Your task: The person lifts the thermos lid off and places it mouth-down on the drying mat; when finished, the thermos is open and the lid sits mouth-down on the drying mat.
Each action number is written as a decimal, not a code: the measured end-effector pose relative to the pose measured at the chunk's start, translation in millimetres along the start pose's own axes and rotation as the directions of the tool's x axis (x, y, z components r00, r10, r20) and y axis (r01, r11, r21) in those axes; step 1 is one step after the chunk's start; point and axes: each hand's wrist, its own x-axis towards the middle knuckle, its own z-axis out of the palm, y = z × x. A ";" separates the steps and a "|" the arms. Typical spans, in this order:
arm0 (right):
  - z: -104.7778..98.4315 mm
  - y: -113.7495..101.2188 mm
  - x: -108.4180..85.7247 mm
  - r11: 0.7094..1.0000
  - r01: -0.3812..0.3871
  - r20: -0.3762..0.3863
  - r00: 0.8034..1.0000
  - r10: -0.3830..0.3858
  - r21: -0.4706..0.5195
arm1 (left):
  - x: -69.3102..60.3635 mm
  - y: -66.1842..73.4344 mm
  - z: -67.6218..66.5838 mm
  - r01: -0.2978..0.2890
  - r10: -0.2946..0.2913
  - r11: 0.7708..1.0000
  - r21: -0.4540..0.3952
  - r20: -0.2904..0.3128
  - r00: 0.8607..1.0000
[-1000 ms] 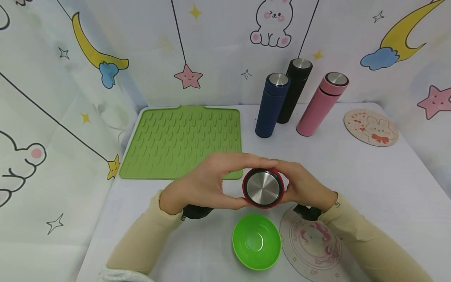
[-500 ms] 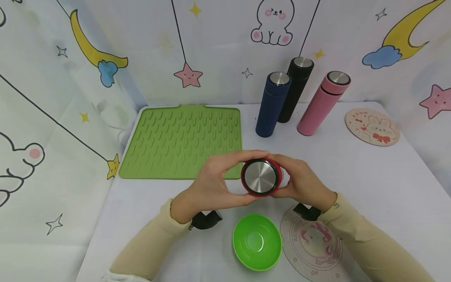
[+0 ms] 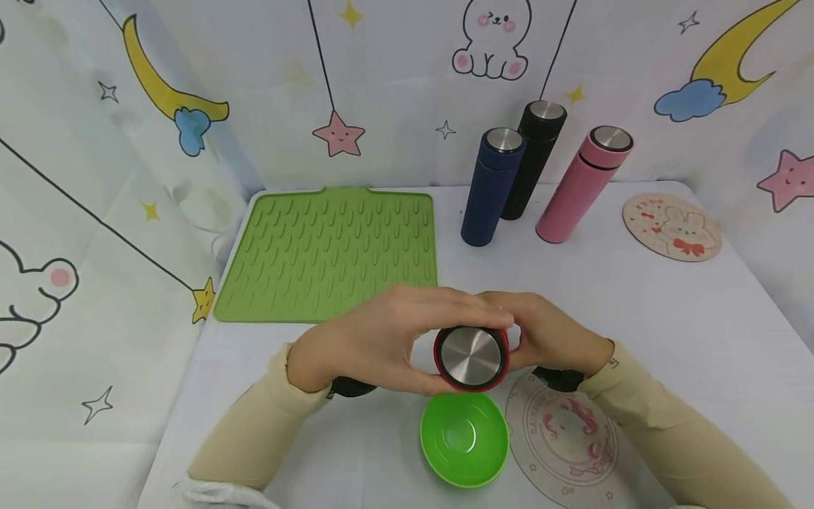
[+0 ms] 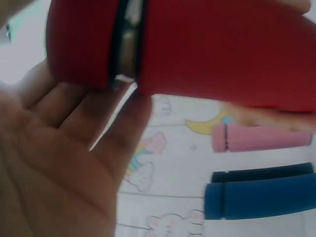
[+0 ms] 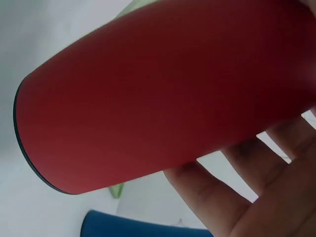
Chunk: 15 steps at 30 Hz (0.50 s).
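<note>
A cloth backdrop (image 3: 407, 78) printed with moons, stars and bears is hung behind a white table (image 3: 356, 445), on whose far left a ribbed green mat (image 3: 331, 254) is laid flat. A round printed mat (image 3: 569, 438) is partly covered by the right sleeve (image 3: 674, 417). On the far side, a blue bottle (image 3: 491, 191), a black bottle (image 3: 537, 155) and a pink bottle (image 3: 581, 191) are stood close together. Between the hands, over the near middle of the table, a red bottle (image 3: 471, 389) is held with its top towards the head camera. Its cap is gripped by the left hand (image 3: 381, 339), fingers on the far side and thumb on the near; its body is gripped by the right hand (image 3: 553, 329), fingers curved around it. A light green bowl (image 3: 464, 466) is placed just nearer the person, and an oval printed board (image 3: 674, 230) is set at far right. Between cap and body, a narrow shiny strip (image 4: 131, 42) is seen, edged by dark rings.
</note>
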 end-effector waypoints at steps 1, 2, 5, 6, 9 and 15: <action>-0.4 -0.7 0.3 1.000 0.008 0.011 1.000 -0.008 0.012 | 1.4 1.9 -1.7 -0.002 0.002 1.000 0.001 0.033 0.999; -0.7 -1.3 0.7 1.000 0.012 0.019 1.000 -0.013 0.021 | 2.4 3.6 -3.1 -0.002 0.002 1.000 -0.001 0.061 0.998; -1.8 -2.9 1.5 1.000 0.011 0.037 0.999 -0.012 0.025 | 4.1 7.0 -5.4 0.008 -0.006 1.000 -0.013 0.115 0.993; -2.1 -3.2 1.5 1.000 0.010 0.041 0.999 -0.011 0.024 | 4.1 7.5 -5.5 0.009 -0.007 1.000 -0.016 0.122 0.992; -3.0 -3.0 0.9 1.000 0.004 0.047 0.999 -0.004 0.004 | 3.4 7.4 -4.6 0.009 -0.006 1.000 -0.024 0.120 0.993; -3.2 2.0 -2.0 0.999 0.025 -0.005 1.000 -0.025 -0.037 | 1.5 3.2 1.4 0.012 -0.012 0.999 0.038 0.006 1.000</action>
